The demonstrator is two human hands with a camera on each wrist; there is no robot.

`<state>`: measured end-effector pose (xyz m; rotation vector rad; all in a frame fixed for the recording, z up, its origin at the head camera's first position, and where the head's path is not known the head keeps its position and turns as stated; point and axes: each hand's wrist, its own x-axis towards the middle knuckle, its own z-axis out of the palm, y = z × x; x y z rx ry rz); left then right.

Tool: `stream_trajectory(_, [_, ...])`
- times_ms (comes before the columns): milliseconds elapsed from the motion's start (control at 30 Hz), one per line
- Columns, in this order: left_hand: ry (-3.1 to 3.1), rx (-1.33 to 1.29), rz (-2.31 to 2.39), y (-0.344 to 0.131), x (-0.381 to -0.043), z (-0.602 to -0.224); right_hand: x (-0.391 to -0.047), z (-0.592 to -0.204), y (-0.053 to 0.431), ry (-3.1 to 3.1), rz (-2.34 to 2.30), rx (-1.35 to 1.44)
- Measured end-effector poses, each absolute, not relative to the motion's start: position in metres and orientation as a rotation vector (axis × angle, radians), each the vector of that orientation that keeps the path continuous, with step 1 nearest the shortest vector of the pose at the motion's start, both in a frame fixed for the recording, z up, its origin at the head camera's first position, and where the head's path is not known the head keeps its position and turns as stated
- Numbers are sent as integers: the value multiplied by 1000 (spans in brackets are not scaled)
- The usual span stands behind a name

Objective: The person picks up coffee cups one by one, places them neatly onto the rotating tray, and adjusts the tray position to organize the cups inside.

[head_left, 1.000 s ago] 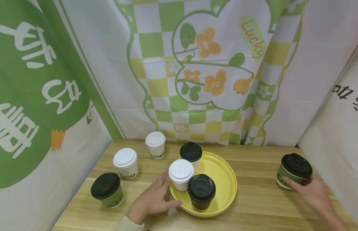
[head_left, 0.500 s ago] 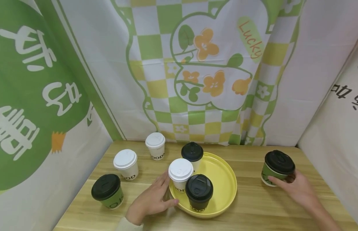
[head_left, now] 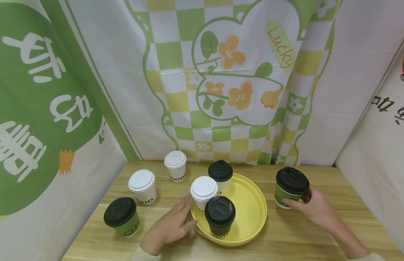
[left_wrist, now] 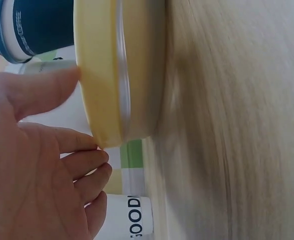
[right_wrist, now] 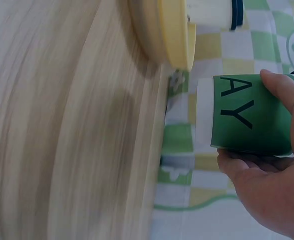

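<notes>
My right hand (head_left: pixel 319 208) grips a green paper cup (head_left: pixel 283 195) with a black lid, thumb in front and fingers behind. In the right wrist view, the green cup (right_wrist: pixel 252 114) is held off the table, to the right of the yellow plate (right_wrist: pixel 174 32). My left hand (head_left: pixel 170 226) touches the left rim of the yellow plate (head_left: pixel 254 221) with its thumb and fingertips, fingers fairly straight. On the plate's left half stand a white-lidded white cup (head_left: pixel 204 188), a black-lidded white cup (head_left: pixel 220 171) and a dark cup (head_left: pixel 219 214) with a black lid.
Left of the plate stand another green cup (head_left: pixel 121 217) with a black lid and two white cups, one nearer (head_left: pixel 142 185) and one at the back (head_left: pixel 175 165). Printed curtains (head_left: pixel 237 90) close off the wooden table (head_left: pixel 280 239) behind and at both sides.
My right hand has carried the green cup leftward, closer to the plate. The cups on the plate have shifted slightly; the left hand stays at the rim, its thumb a little higher.
</notes>
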<state>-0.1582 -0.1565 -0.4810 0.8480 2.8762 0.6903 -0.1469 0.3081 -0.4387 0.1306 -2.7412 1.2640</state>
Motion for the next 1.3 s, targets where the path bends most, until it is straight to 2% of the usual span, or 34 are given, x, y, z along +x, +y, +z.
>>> stream_trajectory(467, [2881,825,669,-151,-153,-481,-162,-441,253,-2614,1460,404])
stream_trajectory(1300, [2898,830,659,-151,-152,-487,-176,-480,190,-2604,1679,597])
